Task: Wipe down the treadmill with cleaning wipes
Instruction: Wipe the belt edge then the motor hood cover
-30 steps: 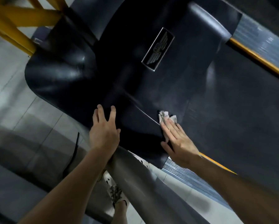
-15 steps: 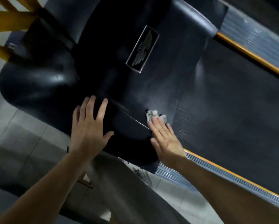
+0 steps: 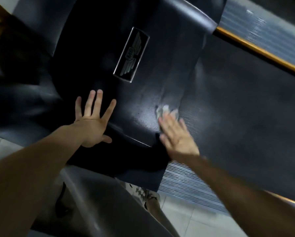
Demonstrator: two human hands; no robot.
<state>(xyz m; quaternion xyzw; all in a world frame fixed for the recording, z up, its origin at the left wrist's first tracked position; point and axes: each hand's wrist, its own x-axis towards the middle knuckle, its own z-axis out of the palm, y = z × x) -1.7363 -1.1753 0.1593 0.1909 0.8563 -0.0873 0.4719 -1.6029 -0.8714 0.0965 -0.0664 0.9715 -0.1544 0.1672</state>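
Pale floor tiles (image 3: 186, 218) show under the machine; everything else I see is the black treadmill (image 3: 160, 74), and I am taking the winged badge (image 3: 131, 54) on its hood as my marker. Below and left of the badge my left hand (image 3: 92, 124) lies flat on the hood, its fingers (image 3: 89, 105) straight and spread wide, holding nothing, bracing me as I judge it. Below and right of the badge my right hand (image 3: 177, 137) is smeared by motion. As far as I can make out, its fingers are laid straight over the crumpled wipe (image 3: 163, 110), pressing it down rather than curling round it. The wipe sits just where the hood meets the belt (image 3: 246, 108).

My reading is that the job is somewhere in its middle, and no further. A pale sheen lies on the hood between the badge and the wipe. It could be wet from wiping or only lamp glare, and I cannot tell which. Nothing shows me that the wide belt right of the badge, the ribbed side rail (image 3: 186, 182) below it, or the hood's far edge above it have been covered, so I count those as left to do.
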